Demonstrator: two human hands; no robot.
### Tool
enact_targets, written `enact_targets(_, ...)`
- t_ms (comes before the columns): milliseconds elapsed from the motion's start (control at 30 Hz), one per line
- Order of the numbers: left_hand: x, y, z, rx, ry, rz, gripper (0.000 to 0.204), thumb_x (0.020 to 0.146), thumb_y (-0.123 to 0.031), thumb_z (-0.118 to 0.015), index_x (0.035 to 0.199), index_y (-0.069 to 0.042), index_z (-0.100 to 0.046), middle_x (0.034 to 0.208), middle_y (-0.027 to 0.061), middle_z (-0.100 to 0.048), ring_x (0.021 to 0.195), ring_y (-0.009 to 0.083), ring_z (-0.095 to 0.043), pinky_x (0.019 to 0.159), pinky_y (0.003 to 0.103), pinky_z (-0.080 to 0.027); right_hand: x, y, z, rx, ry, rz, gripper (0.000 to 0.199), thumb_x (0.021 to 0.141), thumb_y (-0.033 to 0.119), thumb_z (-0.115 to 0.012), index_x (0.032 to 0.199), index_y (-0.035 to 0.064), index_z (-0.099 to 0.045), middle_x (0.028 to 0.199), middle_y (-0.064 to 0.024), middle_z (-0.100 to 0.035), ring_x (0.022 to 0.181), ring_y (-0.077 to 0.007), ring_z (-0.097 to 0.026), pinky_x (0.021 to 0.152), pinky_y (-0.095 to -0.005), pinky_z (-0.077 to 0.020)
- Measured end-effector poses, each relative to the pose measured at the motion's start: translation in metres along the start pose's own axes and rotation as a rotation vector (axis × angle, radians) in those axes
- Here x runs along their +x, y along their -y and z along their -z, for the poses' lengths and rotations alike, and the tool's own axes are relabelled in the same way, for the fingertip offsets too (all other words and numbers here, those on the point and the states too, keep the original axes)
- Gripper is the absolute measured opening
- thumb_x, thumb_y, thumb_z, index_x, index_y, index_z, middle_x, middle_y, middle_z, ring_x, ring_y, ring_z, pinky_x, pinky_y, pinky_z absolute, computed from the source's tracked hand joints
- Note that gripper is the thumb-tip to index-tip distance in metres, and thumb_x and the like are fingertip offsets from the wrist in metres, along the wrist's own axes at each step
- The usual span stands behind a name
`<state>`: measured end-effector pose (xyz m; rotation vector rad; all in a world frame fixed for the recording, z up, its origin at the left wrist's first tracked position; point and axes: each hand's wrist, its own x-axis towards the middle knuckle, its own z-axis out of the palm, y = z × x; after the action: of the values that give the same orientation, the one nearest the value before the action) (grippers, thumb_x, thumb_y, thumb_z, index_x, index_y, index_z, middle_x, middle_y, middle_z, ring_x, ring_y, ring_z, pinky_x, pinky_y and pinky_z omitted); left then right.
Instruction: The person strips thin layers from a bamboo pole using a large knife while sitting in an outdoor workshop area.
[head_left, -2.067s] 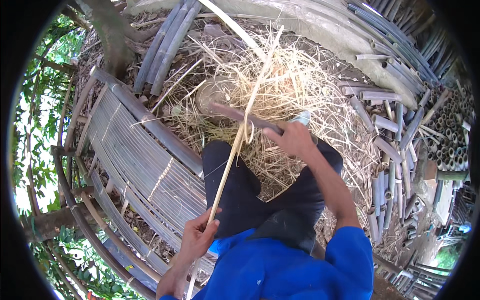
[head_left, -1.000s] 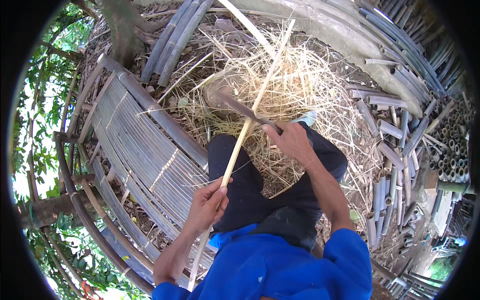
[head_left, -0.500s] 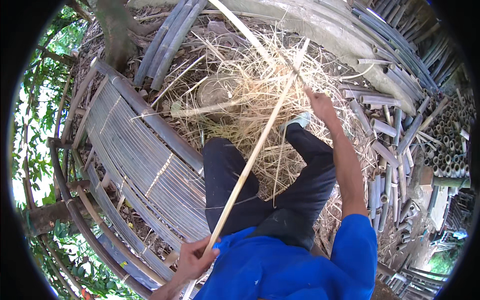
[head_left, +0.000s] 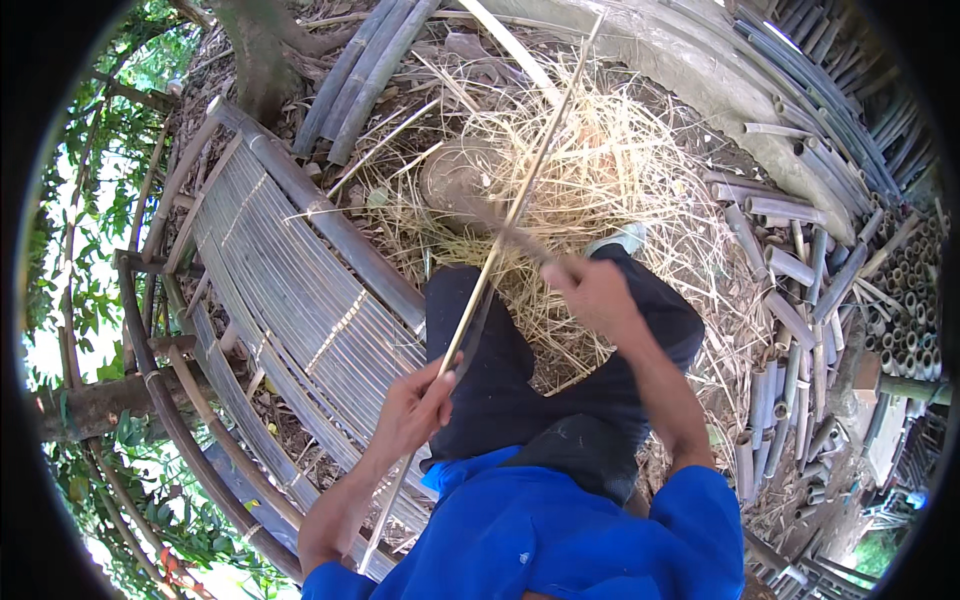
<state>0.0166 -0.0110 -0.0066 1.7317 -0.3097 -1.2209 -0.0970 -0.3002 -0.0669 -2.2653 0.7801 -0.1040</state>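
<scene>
Gripping a long pale bamboo strip (head_left: 510, 215) near its lower end, the left hand (head_left: 415, 405) is closed around it just above the person's lap, so that the strip rises at a slant from beside the blue shirt (head_left: 540, 540), crosses the dark trousers (head_left: 520, 380) and runs on over the heap of straw-coloured shavings (head_left: 610, 170) toward the top of the view. The right hand (head_left: 595, 295) is closed around the handle of a dark blade (head_left: 500, 232), most likely a knife, which lies across the strip near its middle; the blur there hides whether the edge is biting into the bamboo or only resting against it. Holding the strip low with one hand and meeting it higher up with the blade seems to keep it taut and steady over the knees, and the shavings piled right beyond the legs fit that position. To the person's left lies a slatted bamboo panel (head_left: 290, 290) with round poles along its edge, tilted down toward leafy ground. Beyond the shavings sits a rounded grey stone or stump (head_left: 455, 175), and cut bamboo tubes (head_left: 790, 270) lie stacked and scattered along the right side.
</scene>
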Motion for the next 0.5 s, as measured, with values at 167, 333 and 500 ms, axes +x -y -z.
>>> enact_targets(167,0.013,0.019,0.011,0.162,-0.049,-0.076,0.037,0.104,-0.028,-0.060,0.130,-0.004,-0.068,0.057,-0.0028,-0.053,0.051,0.0054,-0.047,0.047,0.027,-0.036,-0.029,0.025,-0.032,-0.268,0.084,0.323,0.067,0.086,0.073,-0.059,0.100,0.0095,-0.076,0.077,-0.0176,-0.072,0.078,-0.0394,-0.071,0.069,-0.0476,-0.0550)
enact_targets(333,-0.022,0.034,0.041,0.546,-0.156,-0.258,0.032,0.100,-0.020,-0.064,0.127,-0.004,-0.069,0.060,0.0060,-0.058,0.050,0.0117,-0.050,0.049,0.029,-0.041,0.058,-0.052,0.002,0.321,-0.309,-0.152,0.067,0.100,0.060,-0.053,0.101,-0.0051,-0.072,0.061,-0.0045,-0.056,0.052,-0.0166,-0.051,0.052,-0.0334,-0.0424)
enact_targets(500,-0.071,0.016,0.098,0.803,-0.198,-0.256,0.030,0.093,-0.014,-0.069,0.123,-0.009,-0.072,0.061,0.0113,-0.064,0.049,0.0189,-0.061,0.052,0.035,-0.053,0.078,-0.021,-0.013,1.029,-0.239,-0.340,0.041,0.098,0.041,-0.067,0.093,-0.0003,-0.068,0.065,-0.0021,-0.053,0.050,-0.0108,-0.050,0.045,-0.0276,-0.0416)
